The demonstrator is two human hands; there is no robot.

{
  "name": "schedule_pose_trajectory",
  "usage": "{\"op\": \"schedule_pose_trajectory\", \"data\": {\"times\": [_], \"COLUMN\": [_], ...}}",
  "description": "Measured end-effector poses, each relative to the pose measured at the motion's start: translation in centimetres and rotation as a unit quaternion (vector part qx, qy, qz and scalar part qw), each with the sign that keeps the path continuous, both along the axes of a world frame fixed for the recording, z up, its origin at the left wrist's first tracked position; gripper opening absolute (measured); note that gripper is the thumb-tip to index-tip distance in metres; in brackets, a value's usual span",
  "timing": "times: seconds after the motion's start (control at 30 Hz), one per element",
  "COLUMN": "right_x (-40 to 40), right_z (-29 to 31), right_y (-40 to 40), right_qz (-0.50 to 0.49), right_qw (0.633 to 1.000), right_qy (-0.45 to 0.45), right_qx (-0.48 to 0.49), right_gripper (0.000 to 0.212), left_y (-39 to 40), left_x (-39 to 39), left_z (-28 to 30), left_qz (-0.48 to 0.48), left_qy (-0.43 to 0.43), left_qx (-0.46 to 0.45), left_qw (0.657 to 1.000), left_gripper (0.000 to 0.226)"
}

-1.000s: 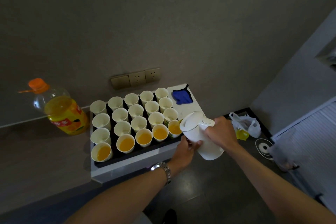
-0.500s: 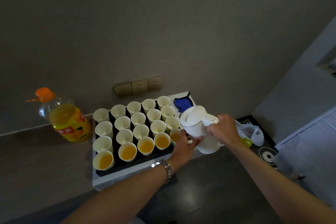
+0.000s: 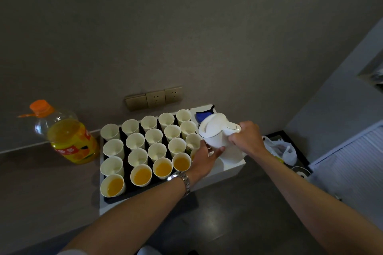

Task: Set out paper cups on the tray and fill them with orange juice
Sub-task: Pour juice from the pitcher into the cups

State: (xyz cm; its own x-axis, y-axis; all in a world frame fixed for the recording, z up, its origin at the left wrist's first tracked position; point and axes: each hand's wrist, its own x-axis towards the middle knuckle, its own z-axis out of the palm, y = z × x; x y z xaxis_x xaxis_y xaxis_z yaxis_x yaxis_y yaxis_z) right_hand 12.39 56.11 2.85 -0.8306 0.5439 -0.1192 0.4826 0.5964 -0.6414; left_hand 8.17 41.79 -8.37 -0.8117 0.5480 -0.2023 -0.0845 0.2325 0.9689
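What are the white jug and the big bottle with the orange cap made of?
The white jug looks like smooth, glossy plastic: it is opaque and catches a soft shine on its lid. It could be a kettle. The big bottle with the orange cap looks like clear plastic: you can see the orange juice through its wall, and its shoulder glints. Its label looks like printed film.

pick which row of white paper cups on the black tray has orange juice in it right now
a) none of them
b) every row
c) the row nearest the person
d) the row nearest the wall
c: the cups nearest the person, such as the white paper cup at the tray's near left corner, show orange juice, while the white paper cups nearest the wall look empty.
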Motion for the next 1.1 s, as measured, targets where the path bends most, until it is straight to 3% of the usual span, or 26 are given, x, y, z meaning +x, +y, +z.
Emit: {"op": "schedule_pose_trajectory", "data": {"times": [0.5, 0.77, 1.1], "right_x": [-1.9, -2.4, -3.0], "right_z": [-0.5, -0.3, 0.6], "right_y": [0.1, -0.2, -0.8], "right_qz": [0.032, 0.036, 0.04], "right_qw": [0.996, 0.995, 0.991], "right_qy": [-0.039, -0.047, -0.074], "right_qx": [0.075, 0.078, 0.107], "right_gripper": [0.012, 0.012, 0.017], "left_y": [0.6, 1.0, 1.4], "left_x": [-0.5, -0.4, 0.3], "left_z": [-0.6, -1.4, -0.8], "left_qz": [-0.017, -0.014, -0.001], "left_qy": [0.002, -0.086, -0.16], "left_qx": [-0.012, 0.026, 0.068], "left_qw": [1.0, 0.996, 0.985], "left_gripper": [0.056, 0.046, 0.061]}}
